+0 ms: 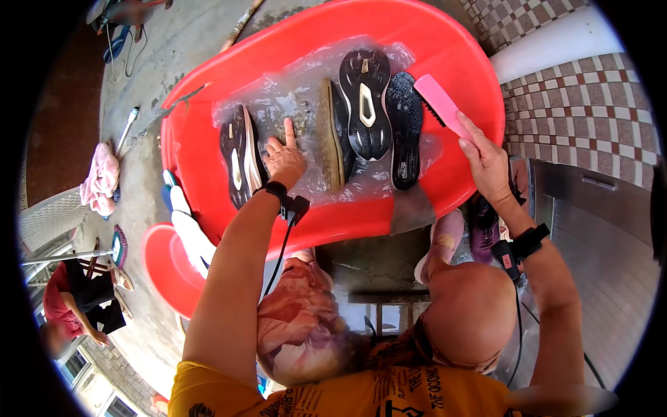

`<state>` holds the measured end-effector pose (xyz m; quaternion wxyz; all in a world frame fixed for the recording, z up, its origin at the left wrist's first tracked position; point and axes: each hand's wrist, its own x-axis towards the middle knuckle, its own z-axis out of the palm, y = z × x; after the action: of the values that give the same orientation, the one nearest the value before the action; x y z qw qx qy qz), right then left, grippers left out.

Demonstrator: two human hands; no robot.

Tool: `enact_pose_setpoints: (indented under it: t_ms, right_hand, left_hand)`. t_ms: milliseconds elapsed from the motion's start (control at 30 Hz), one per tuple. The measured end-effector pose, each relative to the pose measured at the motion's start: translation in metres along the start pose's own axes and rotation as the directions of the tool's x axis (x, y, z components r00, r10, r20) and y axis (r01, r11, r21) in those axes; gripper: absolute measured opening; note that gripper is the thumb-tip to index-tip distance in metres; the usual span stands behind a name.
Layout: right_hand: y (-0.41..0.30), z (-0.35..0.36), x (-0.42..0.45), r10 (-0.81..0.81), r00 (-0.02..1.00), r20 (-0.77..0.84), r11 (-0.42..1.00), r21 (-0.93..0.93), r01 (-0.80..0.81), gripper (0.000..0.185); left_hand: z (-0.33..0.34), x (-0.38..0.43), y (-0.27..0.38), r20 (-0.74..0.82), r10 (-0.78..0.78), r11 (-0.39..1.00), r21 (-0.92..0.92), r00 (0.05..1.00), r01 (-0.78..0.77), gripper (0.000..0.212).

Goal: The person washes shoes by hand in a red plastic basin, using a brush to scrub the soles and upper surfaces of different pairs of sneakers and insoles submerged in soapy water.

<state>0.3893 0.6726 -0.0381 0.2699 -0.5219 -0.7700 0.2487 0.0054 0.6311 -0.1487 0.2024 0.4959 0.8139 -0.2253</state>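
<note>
In a large red plastic tub lie wet shoes. My right hand grips the handle of a pink brush, its dark bristles facing down-left. My left hand is spread over a glossy wet patch, index finger extended; nothing is held in it. Left of that hand a dark sneaker rests on its side. To its right are a shoe with a tan sole, also on its side, and a black shoe sole facing up. A black insole lies beside the brush.
A smaller red basin and white-and-blue shoes are at the tub's left. Farther left are a mop, a pink cloth and a seated person. A tiled wall stands at right.
</note>
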Motion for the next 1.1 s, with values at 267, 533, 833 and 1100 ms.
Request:
enact_pose_setpoints:
  t_ms: [267, 533, 833, 1100]
  right_hand:
    - [0.007, -0.001, -0.004, -0.081, 0.995, -0.057, 0.995, -0.063, 0.078, 0.042]
    - [0.019, 0.002, -0.006, 0.069, 0.997, -0.042, 0.996, -0.047, -0.071, 0.050]
    - [-0.041, -0.026, 0.001, 0.326, 0.937, 0.125, 0.635, 0.705, -0.316, 0.014]
    - [-0.103, -0.049, 0.003, 0.353, 0.926, 0.132, 0.396, 0.876, -0.275, 0.016]
  left_hand:
    - [-0.020, 0.006, -0.030, -0.158, 0.177, 0.759, -0.607, 0.971, -0.237, 0.103]
    - [-0.129, -0.066, -0.048, -0.498, 0.318, 0.546, -0.599, 0.807, -0.585, 0.096]
    - [-0.202, -0.155, -0.037, -0.733, 0.350, 0.619, -0.286, 0.583, -0.732, 0.089]
    - [-0.215, -0.201, -0.010, -0.790, 0.379, 0.571, -0.211, 0.483, -0.793, 0.090]
